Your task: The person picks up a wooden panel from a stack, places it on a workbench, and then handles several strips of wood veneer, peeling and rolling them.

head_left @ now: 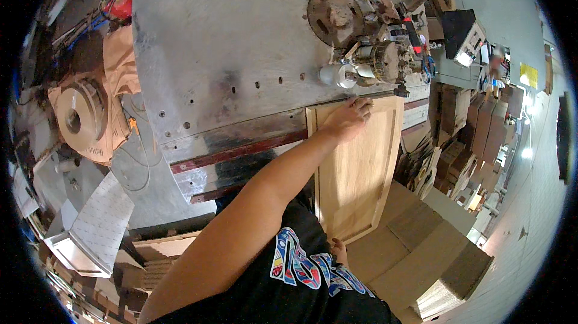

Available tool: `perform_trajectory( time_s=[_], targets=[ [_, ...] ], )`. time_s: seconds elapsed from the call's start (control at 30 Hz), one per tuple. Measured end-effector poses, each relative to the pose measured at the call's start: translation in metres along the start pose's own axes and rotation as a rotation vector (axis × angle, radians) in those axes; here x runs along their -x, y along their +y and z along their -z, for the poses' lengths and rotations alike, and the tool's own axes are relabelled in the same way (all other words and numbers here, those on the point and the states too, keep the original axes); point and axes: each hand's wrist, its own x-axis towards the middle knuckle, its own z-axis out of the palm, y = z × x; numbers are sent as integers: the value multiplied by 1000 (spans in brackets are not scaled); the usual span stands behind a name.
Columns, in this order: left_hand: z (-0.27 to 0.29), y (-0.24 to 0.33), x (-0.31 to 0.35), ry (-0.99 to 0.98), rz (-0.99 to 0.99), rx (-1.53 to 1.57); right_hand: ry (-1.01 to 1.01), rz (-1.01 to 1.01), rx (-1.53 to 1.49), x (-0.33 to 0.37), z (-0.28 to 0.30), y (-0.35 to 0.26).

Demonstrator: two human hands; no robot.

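Just right of the middle of the frame, we see a framed wooden panel (361, 170), its upper end against the front edge of the grey metal table (211, 35) and its lower end beside the black shirt (253, 291). The left hand (352, 120) lies on the panel close to that upper end, fingers bent and close together; we cannot tell whether they clamp it. At the panel's lower end, the right hand (339, 253) is mostly hidden by the shirt, so we cannot tell how its fingers stand.

Just above the panel, we find a machine (385, 62) on the table, with a white cylinder (338, 75) at its left and a round, dusty disc (336, 17) farther up. At the left of the frame, we see a tan roll (73, 118) on brown paper (118, 53); at the lower right, a large cardboard box (415, 243).
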Motion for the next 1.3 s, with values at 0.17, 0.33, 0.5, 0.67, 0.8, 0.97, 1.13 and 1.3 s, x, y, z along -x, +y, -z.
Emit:
perform_trajectory(
  time_s=[0.17, 0.33, 0.5, 0.67, 0.8, 0.97, 1.13, 1.3],
  targets=[
    [6, 3, 4, -10, -5, -88, -63, 80, -61, -7, -3, 15],
    [23, 10, 5, -20, 2, -75, -26, 35, 288, -67, 39, 137],
    [4, 8, 2, -25, 32, -28, -9, -1, 36, -59, -3, 127],
    [-1, 6, -1, -75, -30, -123, 34, -17, -125, -49, -18, 121],
    [-6, -8, -17, -102, -75, 116, 56, -1, -188, -63, -15, 115],
    [11, 18, -6, -130, -148, -33, 102, -3, -293, -76, -18, 132],
    [8, 21, 8, 27, -137, -307, 152, 4, -361, -106, 2, 130],
    [8, 37, -20, 14, -120, -275, 237, -15, -390, -126, 30, 134]
  ],
)
